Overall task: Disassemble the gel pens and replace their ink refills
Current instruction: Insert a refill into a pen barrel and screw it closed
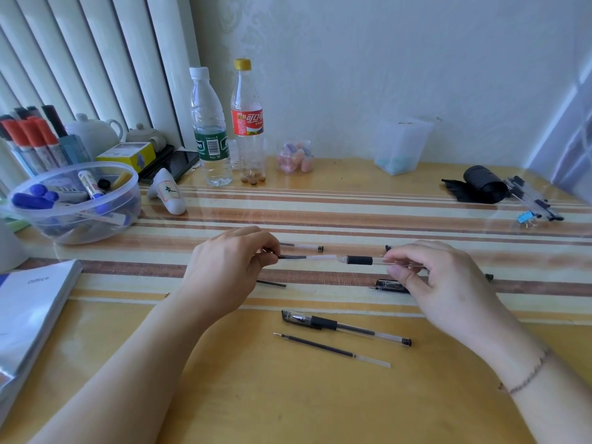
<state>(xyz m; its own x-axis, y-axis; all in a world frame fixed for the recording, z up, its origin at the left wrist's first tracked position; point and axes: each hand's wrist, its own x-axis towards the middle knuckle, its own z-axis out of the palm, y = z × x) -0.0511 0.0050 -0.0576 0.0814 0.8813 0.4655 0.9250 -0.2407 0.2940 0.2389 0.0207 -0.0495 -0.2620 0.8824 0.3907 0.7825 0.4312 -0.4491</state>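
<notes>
My left hand [230, 267] pinches a thin ink refill [307, 257] by its dark end, held level above the table. My right hand [439, 277] grips a clear pen barrel [360, 260] with a black rubber grip. The refill's pale end meets the barrel's open mouth. On the table below lie a capped gel pen [344, 327] and a loose refill [330, 349]. A pen cap [389, 285] sits under my right hand. Another clear pen piece [302, 246] lies behind the refill, and a short dark piece [272, 283] shows by my left hand.
A clear bowl of markers [75, 203] and a stack of booklets [30, 315] are on the left. Two plastic bottles [224, 129] stand at the back with a small jar [294, 157] and a clear cup [402, 145]. Black roll [482, 184] and bundled pens [533, 200] lie far right.
</notes>
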